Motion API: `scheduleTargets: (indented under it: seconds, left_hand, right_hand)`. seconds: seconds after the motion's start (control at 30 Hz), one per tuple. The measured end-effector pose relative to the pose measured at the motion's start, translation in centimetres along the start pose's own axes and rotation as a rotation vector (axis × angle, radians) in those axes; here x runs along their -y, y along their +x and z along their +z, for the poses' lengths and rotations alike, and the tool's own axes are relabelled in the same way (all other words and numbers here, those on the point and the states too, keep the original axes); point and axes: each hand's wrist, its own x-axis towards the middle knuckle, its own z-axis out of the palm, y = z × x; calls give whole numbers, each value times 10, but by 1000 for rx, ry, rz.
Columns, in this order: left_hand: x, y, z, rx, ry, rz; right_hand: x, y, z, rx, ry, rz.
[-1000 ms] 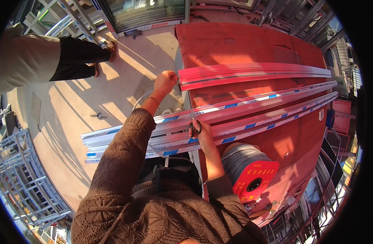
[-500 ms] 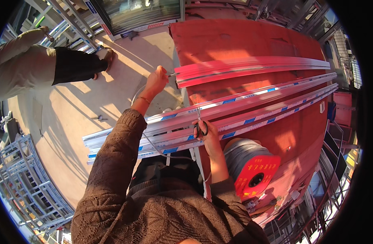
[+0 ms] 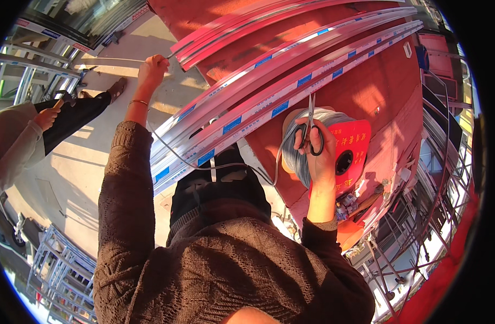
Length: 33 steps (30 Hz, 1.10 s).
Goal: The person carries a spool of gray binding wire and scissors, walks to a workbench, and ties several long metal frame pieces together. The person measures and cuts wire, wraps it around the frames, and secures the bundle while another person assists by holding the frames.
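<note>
My left hand (image 3: 153,70) is raised at the near left end of a red metal profile (image 3: 231,38), fingers closed round a thin grey strip (image 3: 174,154). The strip hangs past my wrist, sags across my front and runs over to a spool (image 3: 354,135) with a red printed flange and grey winding. In my right hand (image 3: 322,154) is a pair of dark-handled scissors (image 3: 311,114), fingers through the loops and blades pointing away from me. That hand is over the spool, partly covering it. White and pinkish profiles (image 3: 242,123) with blue-marked film lie between my hands.
The profiles rest on a red-topped table (image 3: 360,81) and overhang its left edge. Another person's hand (image 3: 45,119) at the left holds a wooden-handled hammer (image 3: 64,99). Metal frames (image 3: 64,264) stand at lower left, and small items (image 3: 347,205) lie beside the spool.
The view has swung to the right. My right hand with the scissors has moved from over the profiles to the spool. My left hand stays by the red profile's end.
</note>
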Motion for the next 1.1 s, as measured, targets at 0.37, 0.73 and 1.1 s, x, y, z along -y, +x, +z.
scheduleTargets:
  seconds: [0.37, 0.73, 1.1]
  left_hand:
    - [39, -12, 9, 1, -39, -101]
    - [-19, -44, 5, -404, 181, 241]
    - [-126, -208, 78, 243, -334, 390]
  right_hand:
    - [-116, -112, -38, 36, -255, 277]
    - [-248, -55, -49, -293, -792, -160]
    - [-235, -52, -26, -364, -381, -40]
